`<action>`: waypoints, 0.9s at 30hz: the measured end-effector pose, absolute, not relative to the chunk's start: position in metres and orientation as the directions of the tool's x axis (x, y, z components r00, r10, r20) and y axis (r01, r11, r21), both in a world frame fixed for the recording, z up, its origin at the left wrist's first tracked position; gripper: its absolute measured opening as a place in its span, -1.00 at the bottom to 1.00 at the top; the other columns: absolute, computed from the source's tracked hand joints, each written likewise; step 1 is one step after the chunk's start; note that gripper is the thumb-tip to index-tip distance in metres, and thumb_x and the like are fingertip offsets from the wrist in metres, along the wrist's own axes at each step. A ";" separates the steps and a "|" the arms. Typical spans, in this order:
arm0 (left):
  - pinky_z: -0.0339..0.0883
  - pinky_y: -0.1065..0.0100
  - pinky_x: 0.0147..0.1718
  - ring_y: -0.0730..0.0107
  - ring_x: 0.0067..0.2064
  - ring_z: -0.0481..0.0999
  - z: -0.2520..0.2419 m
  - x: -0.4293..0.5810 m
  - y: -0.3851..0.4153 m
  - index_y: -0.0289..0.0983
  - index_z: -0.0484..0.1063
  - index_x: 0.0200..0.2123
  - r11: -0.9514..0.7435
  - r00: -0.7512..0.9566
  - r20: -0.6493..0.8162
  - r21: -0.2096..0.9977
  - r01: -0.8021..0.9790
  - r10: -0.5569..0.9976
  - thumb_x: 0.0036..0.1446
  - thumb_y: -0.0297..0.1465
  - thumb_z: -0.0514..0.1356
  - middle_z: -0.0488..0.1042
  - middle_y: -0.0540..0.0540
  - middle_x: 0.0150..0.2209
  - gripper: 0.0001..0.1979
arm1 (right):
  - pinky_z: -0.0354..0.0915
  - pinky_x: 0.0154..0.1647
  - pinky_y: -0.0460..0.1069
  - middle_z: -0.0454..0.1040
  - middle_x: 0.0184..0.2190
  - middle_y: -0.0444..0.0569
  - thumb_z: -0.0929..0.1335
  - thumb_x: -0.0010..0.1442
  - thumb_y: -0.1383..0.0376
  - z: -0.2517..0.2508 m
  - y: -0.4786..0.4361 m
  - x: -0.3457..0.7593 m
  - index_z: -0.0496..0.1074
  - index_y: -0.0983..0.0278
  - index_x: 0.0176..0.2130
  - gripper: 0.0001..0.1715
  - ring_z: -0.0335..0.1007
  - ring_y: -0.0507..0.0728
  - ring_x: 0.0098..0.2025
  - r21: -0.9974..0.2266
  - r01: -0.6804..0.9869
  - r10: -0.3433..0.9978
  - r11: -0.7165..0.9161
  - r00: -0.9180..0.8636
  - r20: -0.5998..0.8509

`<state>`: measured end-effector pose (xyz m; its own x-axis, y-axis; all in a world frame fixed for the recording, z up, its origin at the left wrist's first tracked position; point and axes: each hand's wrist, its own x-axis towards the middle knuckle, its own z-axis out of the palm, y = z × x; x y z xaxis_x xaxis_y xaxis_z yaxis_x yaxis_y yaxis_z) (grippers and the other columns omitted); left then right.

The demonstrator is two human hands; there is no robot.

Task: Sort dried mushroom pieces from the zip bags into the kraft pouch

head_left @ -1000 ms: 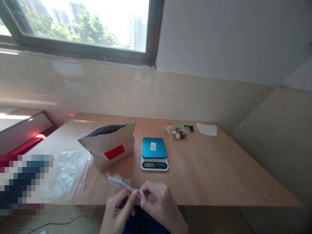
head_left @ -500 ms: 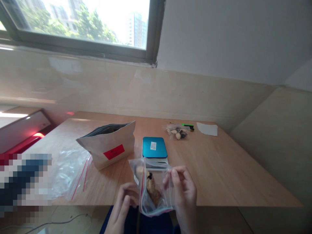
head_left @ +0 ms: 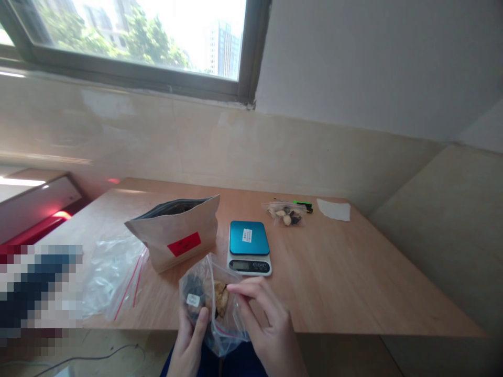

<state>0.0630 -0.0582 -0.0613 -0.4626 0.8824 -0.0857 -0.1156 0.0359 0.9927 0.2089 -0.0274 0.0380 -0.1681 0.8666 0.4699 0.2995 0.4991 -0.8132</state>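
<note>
As I watched from the head camera, the zip bag hung over the table's near edge, roughly upright with its long axis leaning slightly, mouth up. It held tan chunks and dark pieces, I think, beside a small label. The left hand clasped it, thumb in front; the right hand's extended fingers lay across it, grip unclear. Behind stood the scale and pouch.

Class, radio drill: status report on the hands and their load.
Left hand holds zip bag; right hand on its front. Tan pieces, dark labelled piece inside. Digital scale beyond, untouched.
</note>
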 end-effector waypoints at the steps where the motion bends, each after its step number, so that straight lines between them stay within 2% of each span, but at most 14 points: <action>1: 0.14 0.13 0.22 0.09 0.31 0.15 -0.061 0.061 -0.059 -0.16 0.31 0.16 0.065 -0.471 -0.113 0.991 -0.117 0.875 -0.05 -0.01 0.27 0.40 -0.12 0.15 -0.28 | 0.37 -0.07 -0.08 0.51 -0.20 -0.05 0.24 0.26 0.45 0.037 -0.027 0.208 0.45 0.18 -0.11 -0.71 0.46 0.06 -0.11 -0.812 0.298 0.864 0.502 -0.213 0.457; 4: 0.16 0.13 0.22 0.06 0.29 0.19 -0.059 0.055 -0.064 -0.16 0.35 0.12 0.095 -0.458 -0.135 0.989 -0.110 0.879 -0.13 -0.01 0.32 0.42 -0.12 0.13 -0.26 | 0.32 0.08 -0.01 0.49 -0.06 0.00 0.27 0.21 0.47 0.032 -0.024 0.205 0.41 0.22 -0.02 -0.63 0.40 0.11 0.03 -0.839 0.319 0.888 0.441 -0.289 0.357; 8: 0.20 0.16 0.20 0.06 0.27 0.23 -0.052 0.053 -0.069 -0.14 0.39 0.08 0.071 -0.417 -0.106 0.993 -0.098 0.903 -0.16 -0.03 0.34 0.47 -0.11 0.07 -0.30 | 0.28 0.12 0.04 0.45 -0.05 0.01 0.32 0.14 0.48 0.029 -0.023 0.204 0.39 0.22 0.03 -0.55 0.36 0.14 0.05 -0.885 0.345 0.918 0.313 -0.350 0.188; 11: 0.20 0.17 0.20 0.07 0.28 0.22 -0.050 0.053 -0.069 -0.15 0.38 0.08 0.077 -0.401 -0.113 0.992 -0.104 0.909 -0.12 -0.03 0.33 0.48 -0.13 0.05 -0.32 | 0.29 0.09 0.02 0.40 -0.09 -0.01 0.33 0.15 0.45 0.033 -0.025 0.206 0.40 0.20 0.02 -0.57 0.38 0.13 0.00 -0.910 0.347 0.925 0.227 -0.370 0.090; 14: 0.20 0.16 0.19 0.06 0.27 0.23 -0.053 0.053 -0.068 -0.16 0.36 0.09 0.071 -0.425 -0.103 0.993 -0.089 0.899 -0.09 -0.03 0.31 0.48 -0.14 0.05 -0.33 | 0.32 0.01 -0.01 0.38 -0.14 -0.05 0.36 0.11 0.44 0.037 -0.027 0.208 0.45 0.21 -0.09 -0.66 0.41 0.10 -0.09 -0.930 0.342 0.931 0.136 -0.365 0.002; 19: 0.14 0.17 0.23 0.09 0.31 0.15 -0.063 0.050 -0.065 -0.20 0.25 0.18 0.086 -0.549 -0.082 0.996 -0.020 0.832 0.03 -0.04 0.23 0.41 -0.15 0.12 -0.32 | 0.36 -0.12 -0.06 0.48 -0.25 -0.13 0.37 -0.01 0.53 0.035 -0.030 0.209 0.39 0.24 -0.21 -0.66 0.45 0.07 -0.18 -0.971 0.238 0.926 -0.021 -0.361 -0.108; 22: 0.18 0.20 0.20 0.10 0.29 0.20 -0.067 0.044 -0.064 -0.21 0.17 0.22 0.102 -0.605 -0.075 0.995 0.010 0.793 0.09 -0.05 0.18 0.40 -0.15 0.11 -0.31 | 0.38 -0.17 -0.08 0.49 -0.32 -0.14 0.40 0.01 0.47 0.040 -0.025 0.213 0.40 0.25 -0.26 -0.75 0.48 0.05 -0.24 -0.988 0.153 0.920 0.000 -0.388 -0.060; 25: 0.36 0.21 0.05 0.09 0.12 0.41 -0.067 0.036 -0.062 -0.23 0.10 0.25 0.117 -0.632 -0.098 0.993 -0.012 0.769 0.14 0.00 0.10 0.46 -0.18 0.02 -0.30 | 0.41 -0.15 -0.06 0.51 -0.30 -0.12 0.43 0.07 0.36 0.056 -0.008 0.216 0.41 0.23 -0.24 -0.80 0.49 0.06 -0.22 -0.987 0.068 0.939 0.146 -0.324 0.116; 27: 0.43 0.23 -0.06 0.10 0.04 0.48 -0.066 0.033 -0.061 -0.23 0.07 0.26 0.161 -0.661 -0.157 0.985 -0.055 0.734 0.15 0.04 0.06 0.45 -0.19 0.01 -0.28 | 0.44 -0.16 -0.03 0.52 -0.28 -0.11 0.43 0.10 0.30 0.074 0.010 0.211 0.40 0.22 -0.21 -0.79 0.50 0.07 -0.21 -0.959 -0.006 0.931 0.283 -0.238 0.276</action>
<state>0.0330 -0.0613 -0.0657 -0.6613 0.7335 -0.1571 -0.0554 0.1611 0.9854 0.2113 0.0100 0.0741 -0.2376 0.9314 0.2759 -0.0055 0.2827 -0.9592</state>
